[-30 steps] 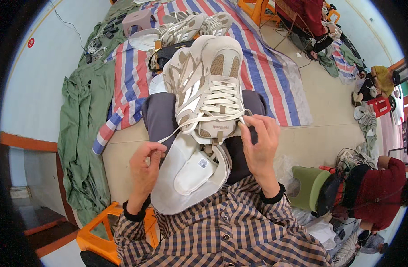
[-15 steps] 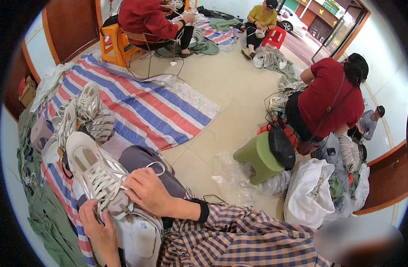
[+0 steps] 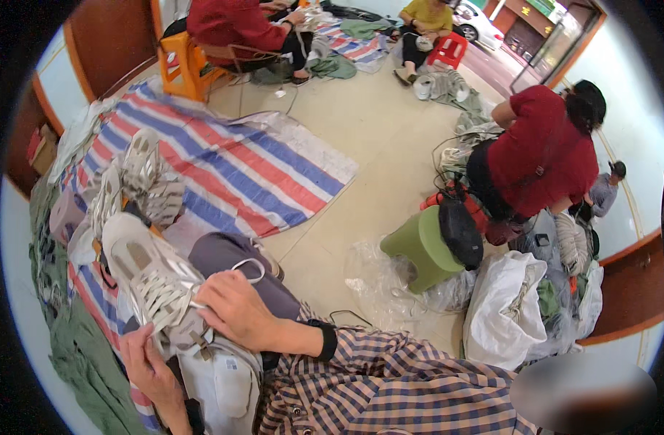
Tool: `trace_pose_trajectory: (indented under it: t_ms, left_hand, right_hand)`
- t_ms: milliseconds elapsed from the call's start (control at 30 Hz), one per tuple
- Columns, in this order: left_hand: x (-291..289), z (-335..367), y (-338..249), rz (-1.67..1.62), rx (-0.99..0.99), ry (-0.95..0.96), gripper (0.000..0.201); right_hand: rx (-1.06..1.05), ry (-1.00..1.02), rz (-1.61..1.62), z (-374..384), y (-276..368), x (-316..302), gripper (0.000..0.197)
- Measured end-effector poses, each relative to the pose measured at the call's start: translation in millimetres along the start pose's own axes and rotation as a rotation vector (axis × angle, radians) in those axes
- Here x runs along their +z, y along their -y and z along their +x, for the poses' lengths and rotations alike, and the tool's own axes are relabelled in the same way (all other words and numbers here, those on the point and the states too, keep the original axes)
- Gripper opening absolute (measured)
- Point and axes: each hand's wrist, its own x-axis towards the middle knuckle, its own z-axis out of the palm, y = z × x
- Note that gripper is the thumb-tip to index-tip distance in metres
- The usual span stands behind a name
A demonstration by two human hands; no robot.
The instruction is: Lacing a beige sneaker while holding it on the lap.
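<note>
A white and grey sneaker (image 3: 140, 254) lies across my lap with its toe pointing away, and a pale shoelace (image 3: 165, 297) criss-crosses its front. My right hand (image 3: 234, 308) is closed at the right of the lacing, pinching the shoelace, and a loop of it rises above the knuckles. At the left of the ankle opening, my left hand (image 3: 154, 373) has its fingertips together on what looks like the other side of the lace. Under the sneaker is a white padded piece (image 3: 227, 384), partly covered. Beyond the toe, several similar sneakers (image 3: 158, 199) are heaped.
A striped tarp (image 3: 238, 177) covers the floor ahead. To the right stand a green stool (image 3: 419, 250) with a black bag and a white sack (image 3: 502, 312). Co-workers sit around, one in a red shirt (image 3: 538, 145) near the right wall. Green cloth (image 3: 93, 370) lies at far left.
My left hand has drawn slightly down and left, away from the shoe's opening. My right hand still holds the lace in nearly the same place. The view has shifted a little.
</note>
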Motion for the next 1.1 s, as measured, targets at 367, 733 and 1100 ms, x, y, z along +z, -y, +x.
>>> trace_pose_trajectory:
  t_ms: [367,733,1100]
  left_hand:
    - [-18.1,-93.1,118.2,-0.110,-0.580,-0.036,0.020]
    - [28.1,-245.7,173.4,-0.373,-1.049,-0.061,0.023]
    - [49.3,-345.2,184.9,-0.565,-1.106,-0.102,0.019]
  right_hand:
    - [0.074,0.020,-0.021,4.1,-2.3,-10.8,0.018]
    - [0.104,0.060,-0.006,3.7,-0.2,-8.0,0.024]
    - [0.091,0.065,0.005,7.7,7.4,-5.8,0.021]
